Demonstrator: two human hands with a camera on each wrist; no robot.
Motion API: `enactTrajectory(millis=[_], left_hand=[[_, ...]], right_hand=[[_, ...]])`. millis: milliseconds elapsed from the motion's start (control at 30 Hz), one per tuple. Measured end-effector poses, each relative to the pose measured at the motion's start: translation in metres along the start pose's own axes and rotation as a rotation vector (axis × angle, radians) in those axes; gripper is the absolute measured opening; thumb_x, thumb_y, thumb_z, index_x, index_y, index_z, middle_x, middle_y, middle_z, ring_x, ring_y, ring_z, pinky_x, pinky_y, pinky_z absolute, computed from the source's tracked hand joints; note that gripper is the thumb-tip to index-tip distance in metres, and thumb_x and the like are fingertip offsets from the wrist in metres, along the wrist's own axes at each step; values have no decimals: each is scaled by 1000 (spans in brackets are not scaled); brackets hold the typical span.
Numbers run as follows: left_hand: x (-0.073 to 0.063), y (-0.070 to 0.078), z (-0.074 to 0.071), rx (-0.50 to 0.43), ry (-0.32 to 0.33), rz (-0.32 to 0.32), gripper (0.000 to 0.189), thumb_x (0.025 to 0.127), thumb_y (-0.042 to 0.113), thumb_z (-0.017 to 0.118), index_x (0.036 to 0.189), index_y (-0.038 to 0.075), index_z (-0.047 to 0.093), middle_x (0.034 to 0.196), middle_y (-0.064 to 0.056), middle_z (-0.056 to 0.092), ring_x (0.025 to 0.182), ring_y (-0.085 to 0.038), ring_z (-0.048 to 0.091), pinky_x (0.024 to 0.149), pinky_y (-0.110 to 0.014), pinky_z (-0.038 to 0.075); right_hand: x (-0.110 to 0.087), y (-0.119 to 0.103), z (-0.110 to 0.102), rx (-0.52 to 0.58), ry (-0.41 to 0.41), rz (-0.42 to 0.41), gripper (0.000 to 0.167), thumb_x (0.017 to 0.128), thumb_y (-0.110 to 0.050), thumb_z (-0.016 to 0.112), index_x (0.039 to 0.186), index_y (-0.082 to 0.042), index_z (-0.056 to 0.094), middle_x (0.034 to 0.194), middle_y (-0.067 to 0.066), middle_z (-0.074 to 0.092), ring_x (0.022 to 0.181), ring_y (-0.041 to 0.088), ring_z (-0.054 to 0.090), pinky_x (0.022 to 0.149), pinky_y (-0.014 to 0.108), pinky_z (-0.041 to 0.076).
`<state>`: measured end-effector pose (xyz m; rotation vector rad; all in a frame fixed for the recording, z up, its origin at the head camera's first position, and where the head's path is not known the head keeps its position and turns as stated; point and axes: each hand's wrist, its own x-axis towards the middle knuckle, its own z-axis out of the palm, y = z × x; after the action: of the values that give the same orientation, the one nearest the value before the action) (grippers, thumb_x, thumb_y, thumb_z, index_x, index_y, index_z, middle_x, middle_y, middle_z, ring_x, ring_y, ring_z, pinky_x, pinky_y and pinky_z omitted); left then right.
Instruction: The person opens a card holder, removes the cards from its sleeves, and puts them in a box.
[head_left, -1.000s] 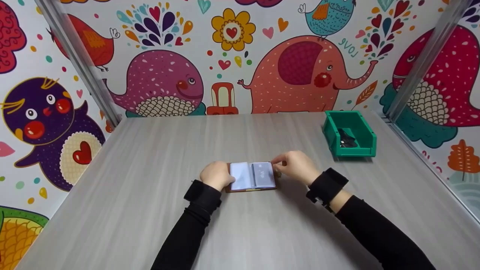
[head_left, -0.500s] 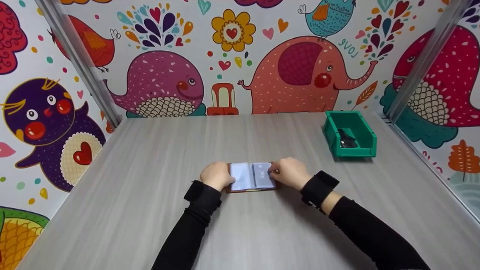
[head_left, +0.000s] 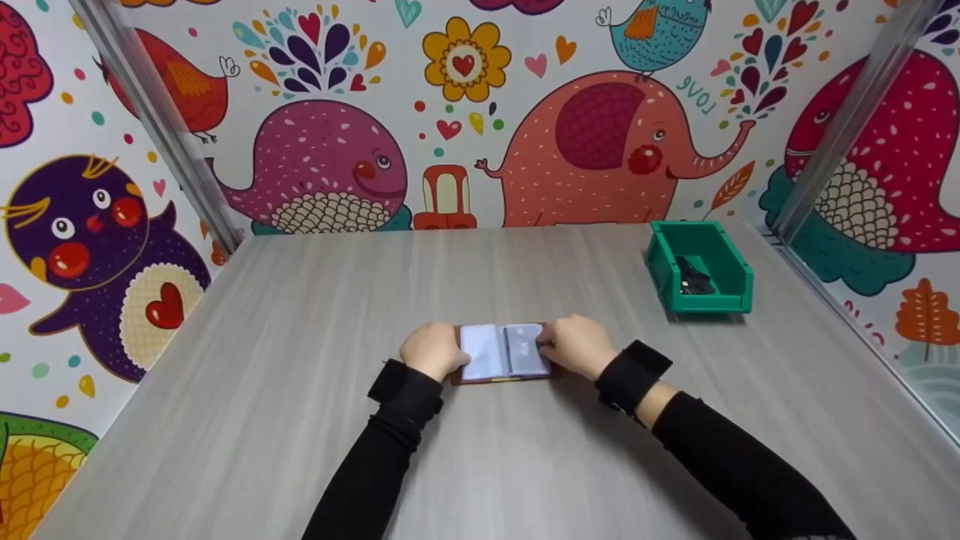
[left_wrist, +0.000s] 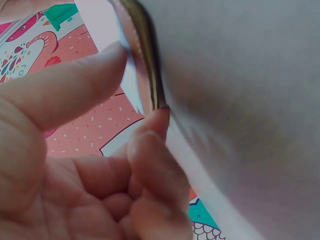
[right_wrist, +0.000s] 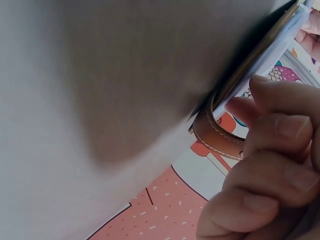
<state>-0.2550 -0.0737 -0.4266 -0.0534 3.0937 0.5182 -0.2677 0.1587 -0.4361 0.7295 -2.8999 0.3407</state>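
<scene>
A small brown card holder [head_left: 456,377] lies spread out on the table, showing its clear plastic sleeves [head_left: 484,352]. My left hand [head_left: 433,351] grips its left side; the left wrist view puts the thumb [left_wrist: 95,67] on the inner pages and a fingertip at the cover's edge [left_wrist: 155,90]. At the right side my right hand [head_left: 579,345] has thumb and forefinger pinched at the edge of the right-hand sleeves, the other fingers curled. A stitched leather strap [right_wrist: 215,137] curves out just beside those fingertips in the right wrist view.
Toward the back right of the table stands a green bin [head_left: 709,304] with dark items [head_left: 694,277] inside. Walls [head_left: 450,150] printed with cartoon animals rise at the back and both sides, with metal posts [head_left: 161,127] at the corners.
My right hand has shifted left from beyond the card holder's right edge onto the edge of its right-hand sleeves. My left hand and the card holder have stayed in place.
</scene>
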Motion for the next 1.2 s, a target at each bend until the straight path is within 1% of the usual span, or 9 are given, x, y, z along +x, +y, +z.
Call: enactTrajectory(millis=[200,400,500,600,700,867,1000,1067,1200], left_hand=[[-1,0,-1,2,-3,4,27,76,27,81,91,6,72,93,-11,70,80,-27,65,64,-43,52],[0,-1,-1,-1,-9,10,27,75,27,80,91,6,72,92,-10,69,79,-26,64,63,-42,52],[0,-1,-1,-4,-9,4,28,75,27,81,91,6,72,92,-10,69,79,-26,64,63,-42,52],[0,-1,0,-5,-9,0,29,75,28,81,91,5,72,92,-10,69,79,-26,64,64,-42,52],[0,-1,0,-5,-9,-3,29,75,28,81,91,6,72,92,-11,69,80,-27,64,64,-43,52],[0,0,-1,-9,-4,-2,27,75,27,81,91,7,72,94,-12,70,83,-28,66,65,-44,53],[0,0,-1,-11,0,1,27,74,27,81,90,8,72,95,-12,70,85,-28,66,65,-45,53],[0,0,-1,-12,0,0,27,74,27,81,90,8,72,96,-12,70,85,-28,66,65,-45,53],[0,0,-1,-15,-1,-9,28,74,28,81,91,7,72,97,-13,70,86,-28,66,65,-46,53]], right_hand=[[0,-1,0,14,-4,-16,12,86,-11,75,96,-9,80,90,4,74,71,17,63,65,38,54],[0,-5,0,29,2,-41,7,85,-10,76,90,-12,80,87,3,73,67,15,61,62,36,52],[1,-6,1,27,4,-48,4,85,-11,76,84,-14,78,79,0,70,61,14,55,56,34,48],[1,-6,1,26,7,-67,14,84,-9,74,72,-16,70,67,-3,60,56,13,46,51,31,40],[2,-6,2,31,20,-86,20,81,-5,72,66,-16,63,62,-4,52,54,14,41,48,29,35],[4,-7,3,54,41,-84,17,78,-2,71,69,-16,69,63,-5,53,56,14,41,50,30,37],[5,-10,4,56,44,-89,18,79,-2,71,68,-16,67,63,-4,51,56,15,40,50,31,37],[6,-11,4,56,41,-83,17,79,-3,70,70,-17,69,64,-4,53,57,15,40,50,31,38],[7,-16,4,63,27,-58,16,80,-4,71,83,-17,79,72,-3,64,60,15,46,53,34,44]])
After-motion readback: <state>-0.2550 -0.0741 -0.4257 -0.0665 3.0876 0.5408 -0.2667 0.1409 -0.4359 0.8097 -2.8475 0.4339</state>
